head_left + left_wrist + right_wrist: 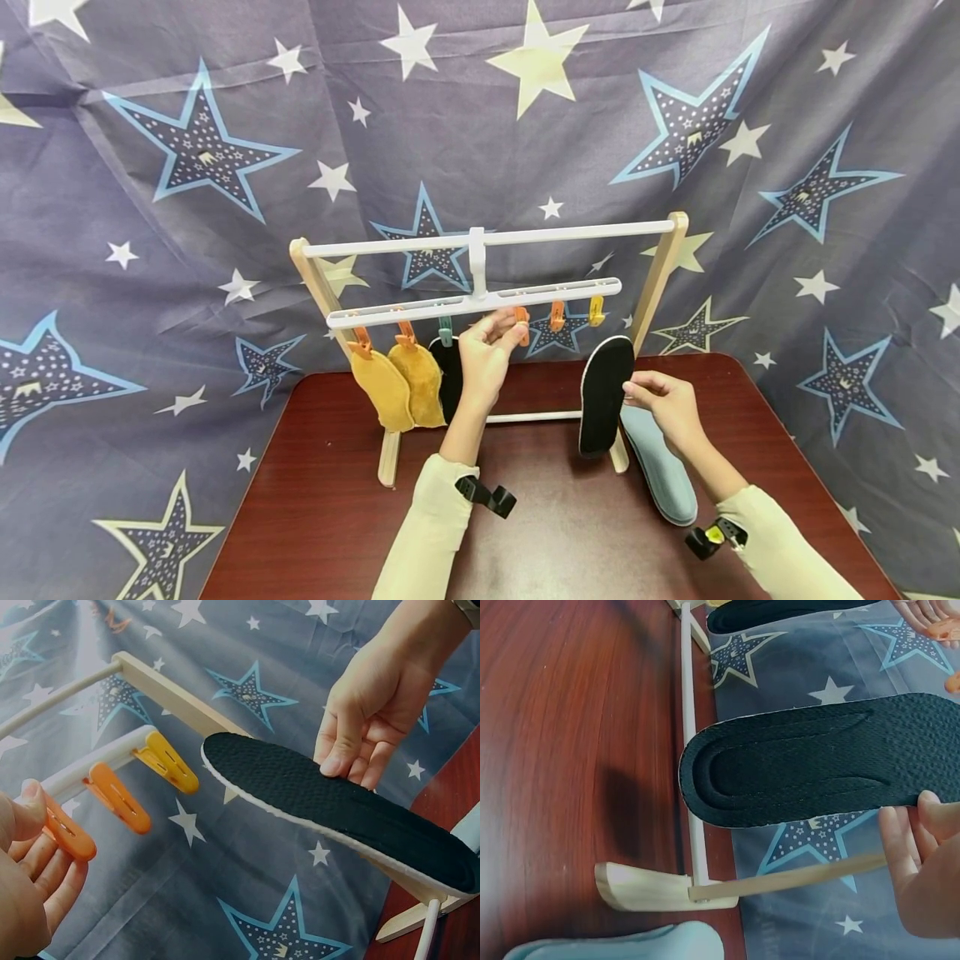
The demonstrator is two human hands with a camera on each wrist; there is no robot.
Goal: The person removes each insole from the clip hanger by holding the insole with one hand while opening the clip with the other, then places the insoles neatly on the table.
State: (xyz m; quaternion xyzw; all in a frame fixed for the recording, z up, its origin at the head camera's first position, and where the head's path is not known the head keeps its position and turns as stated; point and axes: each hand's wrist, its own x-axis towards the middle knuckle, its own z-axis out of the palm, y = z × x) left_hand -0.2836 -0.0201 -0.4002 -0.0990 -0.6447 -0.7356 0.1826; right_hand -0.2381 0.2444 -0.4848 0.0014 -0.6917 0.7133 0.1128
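Has six clips (597,310) along one white hanger (405,313), with two yellow insoles (381,387) and one black insole (449,375) hanging at left. Pinches an orange clip (522,327) between left hand (485,354) fingertips; with right hand (670,407), pinches another black insole (606,398) by its edge, above the table (570,517), near one blue insole (662,471).

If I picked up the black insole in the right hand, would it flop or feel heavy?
The black insole is likely light, since the right hand pinches it by just one edge. It seems firm enough not to flop much, because its free ends look nearly straight. Its bumpy surface probably isn't very slippery.
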